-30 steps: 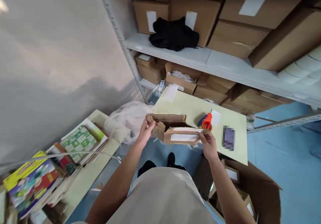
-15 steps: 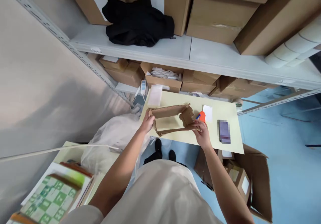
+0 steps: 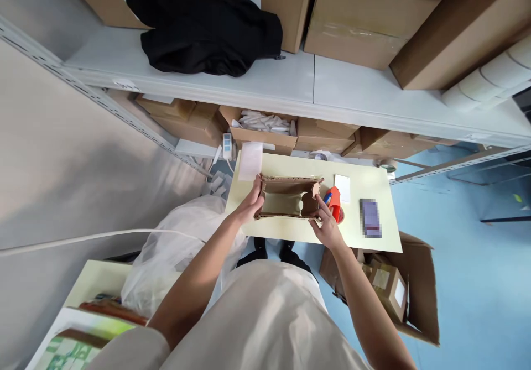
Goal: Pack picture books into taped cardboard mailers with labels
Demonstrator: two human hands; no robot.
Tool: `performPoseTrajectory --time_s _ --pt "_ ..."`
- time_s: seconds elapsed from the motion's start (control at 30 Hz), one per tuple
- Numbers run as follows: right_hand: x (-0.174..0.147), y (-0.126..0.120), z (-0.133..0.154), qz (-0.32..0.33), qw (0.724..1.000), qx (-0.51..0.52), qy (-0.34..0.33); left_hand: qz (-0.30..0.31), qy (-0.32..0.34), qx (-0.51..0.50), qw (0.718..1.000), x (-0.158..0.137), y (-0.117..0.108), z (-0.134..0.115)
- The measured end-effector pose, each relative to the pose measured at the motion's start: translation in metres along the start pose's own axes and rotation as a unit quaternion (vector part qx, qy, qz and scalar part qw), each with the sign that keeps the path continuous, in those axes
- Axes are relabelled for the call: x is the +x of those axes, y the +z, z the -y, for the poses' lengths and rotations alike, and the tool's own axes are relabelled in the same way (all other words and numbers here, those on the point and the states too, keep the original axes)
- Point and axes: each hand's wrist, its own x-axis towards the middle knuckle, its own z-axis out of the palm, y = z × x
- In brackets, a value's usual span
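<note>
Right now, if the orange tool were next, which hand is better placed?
Probably the right hand: it holds the carton at the end nearest the orange tool; the left hand holds the opposite end.

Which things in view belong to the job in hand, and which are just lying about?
In hand:
- cardboard frame, between the left hand and right hand
- table beneath it
- perhaps the orange tool, near the right hand but not held

Seemingly just lying about:
- blurred purple item
- black garment on the shelf
- white plastic sheeting
</note>
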Motion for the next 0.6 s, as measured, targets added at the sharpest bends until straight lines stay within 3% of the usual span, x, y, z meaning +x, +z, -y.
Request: performPoseTrajectory --time_s 0.07,0.17,0.27,0.33,0.4,0.6 --pt "0.002 -0.004 -0.002 0.026 0.999 -0.009 -0.027 0.094 0.072 0.102 0.988 -0.019 -0.011 0.003" --pt "0.005 -0.01 -0.008 0.061 0.995 -0.022 -0.076 0.174 0.138 0.301 0.927 -0.037 -0.022 0.008" --pt "0.008 -0.015 -0.017 0.091 0.989 -0.041 -0.107 0.208 0.148 0.452 0.855 -0.035 -0.022 0.01" --pt "0.01 -0.017 -0.022 0.101 0.987 -0.055 -0.108 0.205 0.139 0.494 0.834 -0.027 -0.018 0.01" --pt "0.011 -0.016 -0.025 0.091 0.989 -0.063 -0.098 0.187 0.136 0.492 0.839 -0.02 -0.013 0.012" --pt "0.027 -0.003 -0.023 -0.048 0.997 -0.053 -0.018 0.042 0.169 0.37 0.913 -0.012 -0.004 0.037"
